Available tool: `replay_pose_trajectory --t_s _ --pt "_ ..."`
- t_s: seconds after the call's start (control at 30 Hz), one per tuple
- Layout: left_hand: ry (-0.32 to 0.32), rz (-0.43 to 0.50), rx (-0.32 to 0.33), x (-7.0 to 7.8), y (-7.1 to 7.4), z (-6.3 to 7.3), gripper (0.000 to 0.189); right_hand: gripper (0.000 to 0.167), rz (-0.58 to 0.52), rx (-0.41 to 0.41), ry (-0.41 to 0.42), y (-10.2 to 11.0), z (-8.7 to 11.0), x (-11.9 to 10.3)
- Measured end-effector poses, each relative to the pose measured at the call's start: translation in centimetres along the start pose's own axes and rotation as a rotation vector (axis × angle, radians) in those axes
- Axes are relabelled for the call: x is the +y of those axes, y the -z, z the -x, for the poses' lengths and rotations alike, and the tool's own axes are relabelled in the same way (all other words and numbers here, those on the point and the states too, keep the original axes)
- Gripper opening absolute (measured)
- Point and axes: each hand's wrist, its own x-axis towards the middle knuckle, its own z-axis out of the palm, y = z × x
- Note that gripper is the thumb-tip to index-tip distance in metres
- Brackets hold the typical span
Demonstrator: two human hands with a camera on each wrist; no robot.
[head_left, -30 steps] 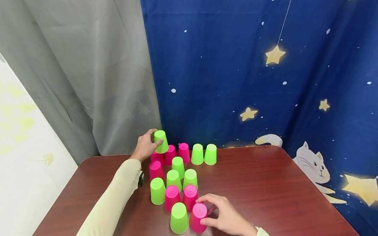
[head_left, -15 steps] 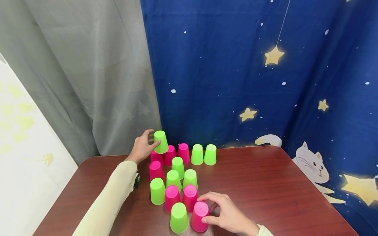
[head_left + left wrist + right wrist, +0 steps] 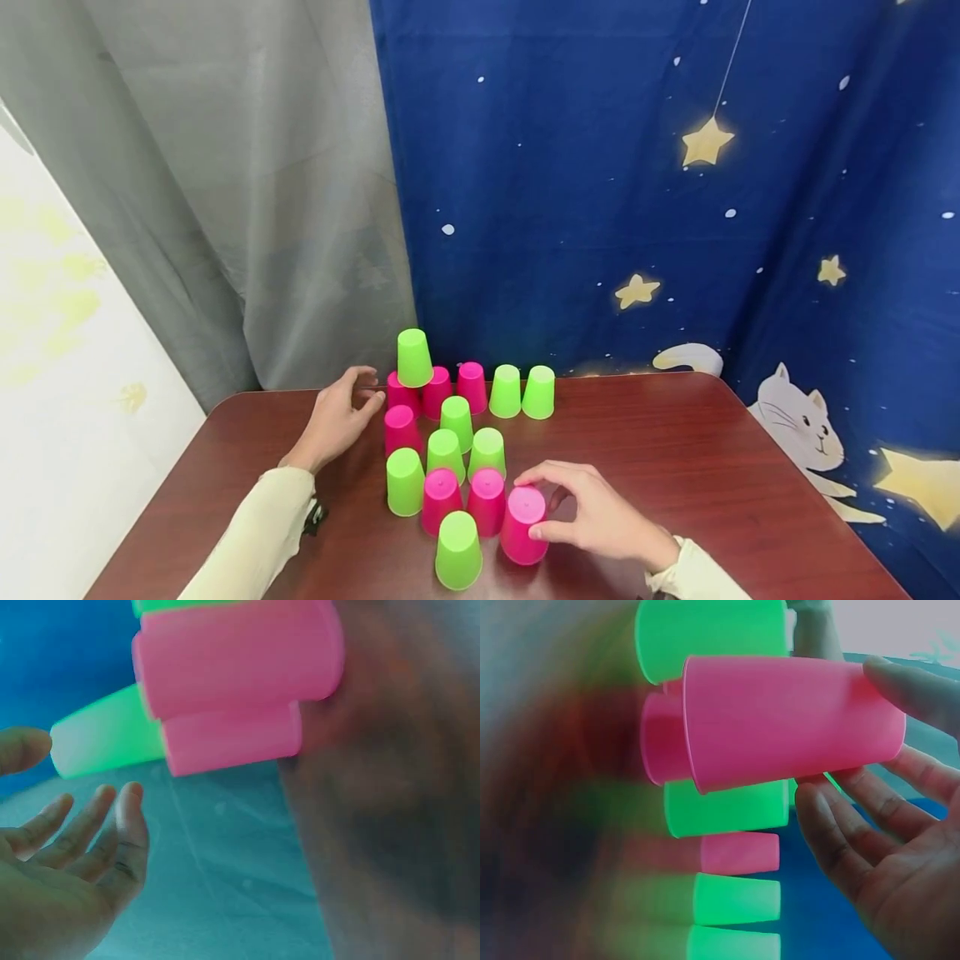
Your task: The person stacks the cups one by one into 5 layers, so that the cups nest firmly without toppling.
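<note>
A pink cup (image 3: 525,533), upside down, is pinched between the thumb and fingers of my right hand (image 3: 596,512) at the front of the group. The right wrist view shows the same pink cup (image 3: 795,724) close up; I cannot tell whether its rim touches the table. My left hand (image 3: 333,425) is off to the left of the back cups, fingers spread and holding nothing. Near it, a green cup (image 3: 414,358) sits raised on top of the pink cups (image 3: 435,396) in the back row. That green cup (image 3: 109,735) also appears beyond the fingers in the left wrist view.
More upside-down cups stand on the brown table (image 3: 675,467): a front green cup (image 3: 458,552), pink cups (image 3: 442,504) behind it, and several green ones. Two green cups (image 3: 522,392) end the back row at right. Grey and blue curtains (image 3: 562,208) hang behind the table.
My left hand has let go of the raised green cup and drawn down and left. My right hand has moved the pink cup right and farther back, away from the front green cup.
</note>
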Motion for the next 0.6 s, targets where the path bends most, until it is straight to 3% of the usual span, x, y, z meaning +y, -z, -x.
replay_pose_trajectory --t_s 0.3,0.6 --pt "-0.06 0.03 -0.003 1.0 -1.4 4.8 0.034 0.046 -0.012 -0.039 0.014 3.1 -2.5 -0.5" --pt "0.069 0.092 -0.062 1.6 -2.7 7.9 0.036 0.044 -0.005 -0.088 0.065 5.5 -5.3 -1.1"
